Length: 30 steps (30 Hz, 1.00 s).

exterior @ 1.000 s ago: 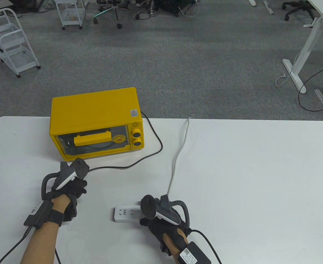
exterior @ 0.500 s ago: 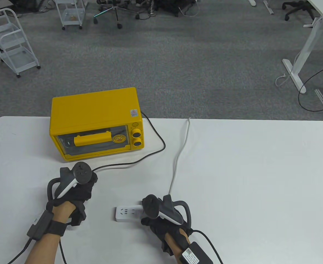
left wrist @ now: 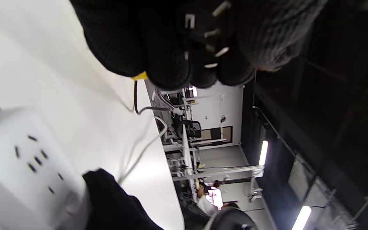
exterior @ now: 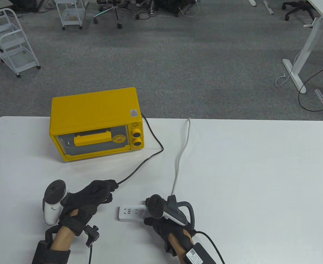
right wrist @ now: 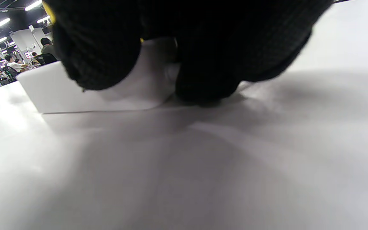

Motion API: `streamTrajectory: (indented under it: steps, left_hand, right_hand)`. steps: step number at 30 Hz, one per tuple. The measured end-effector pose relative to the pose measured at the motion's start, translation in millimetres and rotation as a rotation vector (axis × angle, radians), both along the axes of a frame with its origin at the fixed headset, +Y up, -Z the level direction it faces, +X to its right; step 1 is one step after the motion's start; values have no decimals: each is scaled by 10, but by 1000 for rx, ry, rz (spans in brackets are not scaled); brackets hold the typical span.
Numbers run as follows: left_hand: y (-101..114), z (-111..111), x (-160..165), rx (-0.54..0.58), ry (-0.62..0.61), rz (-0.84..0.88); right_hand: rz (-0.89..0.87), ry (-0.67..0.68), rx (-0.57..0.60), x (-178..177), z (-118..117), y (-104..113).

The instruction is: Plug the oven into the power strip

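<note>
Looking down on the white desk (exterior: 246, 170), the left hand (exterior: 90, 196) grips the black plug of the yellow oven (exterior: 95, 123), near the white power strip (exterior: 129, 213) the right hand (exterior: 164, 222) steadies; insertion remains. Left wrist view: prongs (left wrist: 216, 32) protrude between fingers, unplugged. Right wrist view: glove hides the strip's sockets.

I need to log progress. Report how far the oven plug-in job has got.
Done: the left hand holds the yellow oven's black plug, prongs bare. In hand: the right hand steadies the white power strip on the table. Left: the strip's visible sockets are empty, so the plug must still be aligned and pushed in.
</note>
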<state>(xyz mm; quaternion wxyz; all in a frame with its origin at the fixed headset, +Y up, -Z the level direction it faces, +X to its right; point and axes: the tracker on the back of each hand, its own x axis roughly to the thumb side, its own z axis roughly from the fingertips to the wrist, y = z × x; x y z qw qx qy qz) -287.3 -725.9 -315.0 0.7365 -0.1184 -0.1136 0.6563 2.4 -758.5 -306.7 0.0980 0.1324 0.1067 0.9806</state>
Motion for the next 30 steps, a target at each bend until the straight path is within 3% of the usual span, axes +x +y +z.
streamTrajectory:
  steps: [4, 12, 14, 17, 20, 24, 30]
  left_hand:
    - [-107, -1, 12, -48, -60, 108]
    - [-57, 36, 142, -15, -372, -51]
    - [-33, 42, 176, 7, -378, -114]
    - [10, 44, 203, 46, -304, -283]
    - [54, 55, 202, 77, -127, -401]
    - [123, 72, 232, 160, 12, -600]
    - [199, 131, 431, 339, 111, -908]
  right_hand:
    - [-8, -1, -10, 8, -12, -2]
    - [-11, -2, -11, 11, -10, -6]
    - [-9, -1, -6, 11, -3, -8]
    - [-10, -1, -6, 13, -5, -9]
    - [-11, -1, -8, 14, -5, -10]
    - [-16, -1, -12, 19, -11, -12]
    - [-15, 0, -12, 19, -11, -14]
